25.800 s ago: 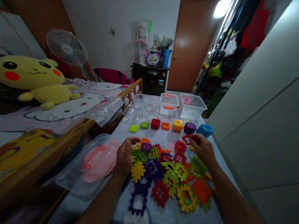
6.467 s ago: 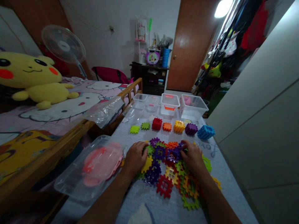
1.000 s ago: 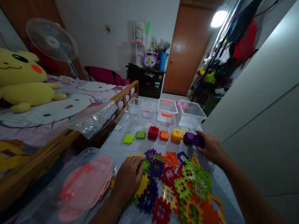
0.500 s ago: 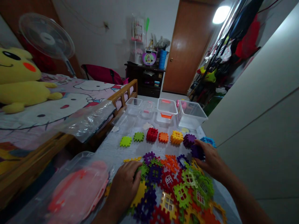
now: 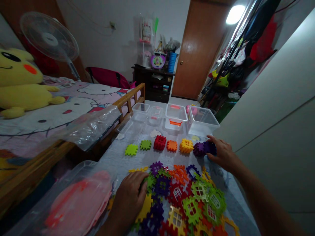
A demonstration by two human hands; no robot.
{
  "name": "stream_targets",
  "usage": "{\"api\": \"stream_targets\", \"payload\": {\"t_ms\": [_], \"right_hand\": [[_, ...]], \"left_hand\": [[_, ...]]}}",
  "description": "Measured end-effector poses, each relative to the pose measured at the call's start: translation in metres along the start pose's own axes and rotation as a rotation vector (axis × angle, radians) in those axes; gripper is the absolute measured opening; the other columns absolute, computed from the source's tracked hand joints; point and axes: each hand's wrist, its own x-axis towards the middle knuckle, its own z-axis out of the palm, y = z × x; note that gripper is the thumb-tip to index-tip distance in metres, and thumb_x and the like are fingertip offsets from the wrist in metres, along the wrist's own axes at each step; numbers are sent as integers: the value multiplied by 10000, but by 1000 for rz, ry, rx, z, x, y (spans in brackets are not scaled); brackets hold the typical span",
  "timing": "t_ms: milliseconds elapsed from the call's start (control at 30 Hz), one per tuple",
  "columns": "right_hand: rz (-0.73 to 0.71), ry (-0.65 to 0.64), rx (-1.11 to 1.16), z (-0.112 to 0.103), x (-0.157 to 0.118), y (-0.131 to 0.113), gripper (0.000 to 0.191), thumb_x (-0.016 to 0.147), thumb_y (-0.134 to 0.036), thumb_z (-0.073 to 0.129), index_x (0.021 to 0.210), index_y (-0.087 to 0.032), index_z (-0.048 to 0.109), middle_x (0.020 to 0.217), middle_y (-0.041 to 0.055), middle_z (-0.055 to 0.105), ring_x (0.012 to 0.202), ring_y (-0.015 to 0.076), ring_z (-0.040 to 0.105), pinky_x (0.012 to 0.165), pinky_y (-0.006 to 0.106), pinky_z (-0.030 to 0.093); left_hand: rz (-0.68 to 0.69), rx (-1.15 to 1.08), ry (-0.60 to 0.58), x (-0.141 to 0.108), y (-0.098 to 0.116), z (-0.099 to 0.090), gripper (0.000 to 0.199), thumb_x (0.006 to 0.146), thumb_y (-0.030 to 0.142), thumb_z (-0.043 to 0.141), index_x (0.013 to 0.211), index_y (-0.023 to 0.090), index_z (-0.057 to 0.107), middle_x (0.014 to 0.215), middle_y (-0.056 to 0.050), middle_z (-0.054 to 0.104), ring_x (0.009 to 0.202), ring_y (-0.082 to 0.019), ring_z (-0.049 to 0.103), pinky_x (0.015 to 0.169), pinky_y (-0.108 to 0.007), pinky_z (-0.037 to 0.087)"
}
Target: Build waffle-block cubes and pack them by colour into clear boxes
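Note:
My right hand (image 5: 221, 154) is shut on a purple waffle block piece (image 5: 210, 148), pressing it against a purple block stack (image 5: 199, 149). That stack ends a row of interlocking plastic blocks: green (image 5: 131, 150), green (image 5: 145, 145), red (image 5: 159, 142), orange (image 5: 171, 146) and yellow (image 5: 186, 146). My left hand (image 5: 129, 200) rests on the near edge of a loose heap of multicoloured waffle block pieces (image 5: 177, 196), with its fingers on a green piece (image 5: 149, 183). The blue stack is hidden behind my right hand.
A transparent lid over pink plastic (image 5: 78, 205) lies left of my left hand. Transparent plastic boxes (image 5: 200, 121) stand beyond the row. A wooden bed rail (image 5: 128, 98) runs along the left, and a pale wall (image 5: 275, 91) runs along the right.
My right hand has moved away from me with the purple piece, bringing it against the purple stack. The blue stack has gone from view behind that hand. My left hand has stayed on the heap.

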Motion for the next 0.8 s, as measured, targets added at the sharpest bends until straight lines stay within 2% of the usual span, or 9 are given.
{"api": "stream_targets", "payload": {"t_ms": [233, 367, 500, 600, 700, 800], "right_hand": [[-16, -2, -25, 9, 10, 3, 667, 699, -277, 608, 1347, -195, 472, 1143, 120, 683, 1077, 339, 578, 908, 503, 397], [-26, -21, -4, 2, 8, -2, 660, 701, -274, 602, 1344, -191, 474, 1129, 123, 686, 1049, 334, 595, 900, 504, 418], [-51, -12, 100, -11, -17, -17, 668, 730, -317, 599, 1371, -206, 447, 1135, 112, 672, 1023, 293, 619, 916, 453, 457], [-14, -68, 178, -11, -47, -22, 678, 753, -382, 598, 1386, -207, 428, 1170, 121, 655, 1046, 287, 623, 902, 427, 493], [55, -133, 206, -1, -73, -13, 673, 752, -413, 604, 1373, -209, 443, 1157, 125, 660, 1027, 289, 637, 881, 427, 516], [109, -127, 178, 13, -87, 4, 651, 727, -387, 614, 1337, -200, 485, 1178, 137, 655, 1049, 307, 630, 885, 446, 519]], "left_hand": [[1, 7, 11, 3, 1, -1, 203, 867, 215, 496, 978, 224, 666, 1000, -72, 728, 937, -224, 676, 851, -387, 549], [-1, -7, 25, 3, 2, -2, 203, 867, 216, 494, 967, 222, 670, 984, -71, 733, 919, -220, 679, 842, -381, 551], [6, -21, 35, 2, 1, -2, 193, 863, 215, 503, 959, 228, 671, 976, -61, 732, 910, -217, 680, 835, -376, 551], [10, -17, 32, 1, 0, -1, 191, 861, 207, 509, 966, 230, 666, 980, -52, 727, 922, -219, 677, 841, -381, 548], [4, -16, 14, 2, 1, -1, 192, 869, 208, 499, 967, 227, 663, 976, -51, 722, 920, -217, 674, 843, -386, 546], [6, -14, 16, 3, 1, -1, 191, 870, 219, 496, 959, 221, 666, 968, -55, 723, 917, -219, 675, 845, -389, 546]]}}
